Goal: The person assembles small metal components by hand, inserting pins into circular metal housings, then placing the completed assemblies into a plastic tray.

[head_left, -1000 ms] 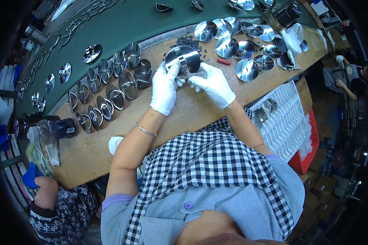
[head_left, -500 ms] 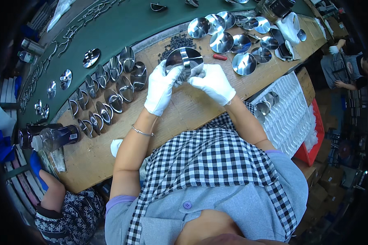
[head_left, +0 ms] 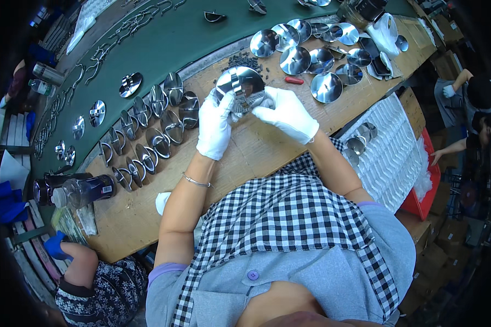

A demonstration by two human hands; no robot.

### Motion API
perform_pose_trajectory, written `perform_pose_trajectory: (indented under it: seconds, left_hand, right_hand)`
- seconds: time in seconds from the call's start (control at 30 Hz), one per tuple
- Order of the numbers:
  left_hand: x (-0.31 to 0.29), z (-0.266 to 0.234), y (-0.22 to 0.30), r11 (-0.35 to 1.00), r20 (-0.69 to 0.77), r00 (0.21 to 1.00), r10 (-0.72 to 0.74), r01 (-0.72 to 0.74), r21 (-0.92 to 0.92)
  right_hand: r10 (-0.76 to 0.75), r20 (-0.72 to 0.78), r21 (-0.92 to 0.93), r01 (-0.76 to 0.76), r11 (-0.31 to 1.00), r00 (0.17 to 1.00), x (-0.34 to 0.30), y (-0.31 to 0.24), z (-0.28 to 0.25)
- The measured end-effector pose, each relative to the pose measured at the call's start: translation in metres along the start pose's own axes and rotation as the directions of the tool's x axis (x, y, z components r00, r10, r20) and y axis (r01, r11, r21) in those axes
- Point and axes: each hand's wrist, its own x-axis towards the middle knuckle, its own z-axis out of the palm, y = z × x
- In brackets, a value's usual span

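Observation:
I hold a polished round metal lid tilted up over the wooden bench. My left hand is gloved in white and closed on its left lower rim. On the right lower rim, my gloved right hand is closed too, with the fingertips partly hidden behind the lid. A bright band shows across the shiny face; whether it is a handle or a reflection I cannot tell. Just beyond lies a pile of small black pieces, with a small red object to the right.
Lids with arched handles stand in rows at left. Flat lids lie at the far right. Wavy metal pieces rest on the green belt. Bottles stand at the left edge. A white ridged tray adjoins a red bin. Other people work on both sides.
The lid has turned and tipped in my hands, its bright band shifting left. The whole view has shifted slightly. At right, another person's arm now reaches toward the red bin.

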Motion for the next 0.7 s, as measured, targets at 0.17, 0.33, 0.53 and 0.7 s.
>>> perform_pose_trajectory:
  seconds: [0.17,0.33,0.53,0.7]
  left_hand:
    - [0.001,-0.003,0.000,0.985,0.016,0.998,-0.066,0.063,0.160]
    - [0.002,0.001,0.002,0.939,-0.033,0.999,0.000,0.011,0.344]
    - [0.001,-0.003,-0.004,0.983,-0.015,0.999,-0.028,0.030,0.184]
    - [0.004,0.004,-0.006,0.787,-0.066,0.978,0.199,-0.119,0.605]
  right_hand:
    - [0.042,-0.064,0.006,-0.041,0.999,0.997,0.000,0.000,0.004]
    - [0.014,-0.086,-0.107,-0.023,0.994,0.996,0.004,-0.001,0.005]
    - [0.117,0.003,0.154,-0.116,0.981,0.993,-0.001,-0.002,-0.012]
    - [0.087,-0.146,0.066,-0.078,0.995,0.985,0.000,0.005,-0.007]
